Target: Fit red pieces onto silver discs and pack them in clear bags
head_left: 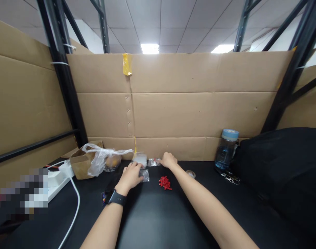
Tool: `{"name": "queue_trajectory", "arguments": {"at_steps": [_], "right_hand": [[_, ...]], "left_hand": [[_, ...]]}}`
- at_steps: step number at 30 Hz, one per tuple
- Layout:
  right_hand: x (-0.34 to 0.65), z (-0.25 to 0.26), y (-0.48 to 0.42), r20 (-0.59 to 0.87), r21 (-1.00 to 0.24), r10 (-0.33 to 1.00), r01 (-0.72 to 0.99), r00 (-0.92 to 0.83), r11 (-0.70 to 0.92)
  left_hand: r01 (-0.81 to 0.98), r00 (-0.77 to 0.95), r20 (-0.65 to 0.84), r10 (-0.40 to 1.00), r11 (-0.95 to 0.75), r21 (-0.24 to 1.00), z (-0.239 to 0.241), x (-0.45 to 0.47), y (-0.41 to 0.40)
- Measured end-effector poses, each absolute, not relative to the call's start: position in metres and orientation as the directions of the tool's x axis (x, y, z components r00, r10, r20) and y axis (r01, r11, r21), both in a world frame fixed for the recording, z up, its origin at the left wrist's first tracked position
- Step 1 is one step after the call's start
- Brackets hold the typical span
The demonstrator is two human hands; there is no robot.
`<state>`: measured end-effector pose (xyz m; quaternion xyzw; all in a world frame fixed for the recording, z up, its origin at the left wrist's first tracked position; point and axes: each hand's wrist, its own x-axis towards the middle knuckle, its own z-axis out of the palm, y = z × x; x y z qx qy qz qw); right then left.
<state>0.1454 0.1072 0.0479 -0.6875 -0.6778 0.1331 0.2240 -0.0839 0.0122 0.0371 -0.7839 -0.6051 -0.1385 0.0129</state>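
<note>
My left hand (131, 174), with a black watch on its wrist, rests on a small clear plastic bag (145, 176) on the black table, fingers curled over its edge. A stack of clear small bags (140, 159) lies just beyond it. My right hand (168, 160) reaches to the back of the table and pinches another small clear bag (154, 162) holding something red. A little heap of red pieces (165, 183) lies between my forearms.
A brown paper bag with crumpled clear plastic (100, 160) stands at the left, beside a white power strip and cable (59, 173). A blue-lidded water bottle (226, 149), keys (231, 178) and a black backpack (282, 166) sit right. Cardboard walls (189, 110) enclose the table.
</note>
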Motion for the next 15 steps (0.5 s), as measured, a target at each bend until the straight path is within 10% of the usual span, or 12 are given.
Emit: {"name": "queue_trajectory", "arguments": {"at_steps": [7, 15], "right_hand": [[0.244, 0.060, 0.058, 0.197, -0.391, 0.977, 0.908, -0.078, 0.152], [0.304, 0.018, 0.005, 0.247, -0.379, 0.936, 0.864, -0.251, 0.332]], "left_hand": [[0.945, 0.287, 0.047, 0.957, -0.291, 0.149, 0.029, -0.084, 0.016], [0.942, 0.294, 0.245, 0.924, -0.324, 0.089, 0.036, -0.071, 0.007]]}}
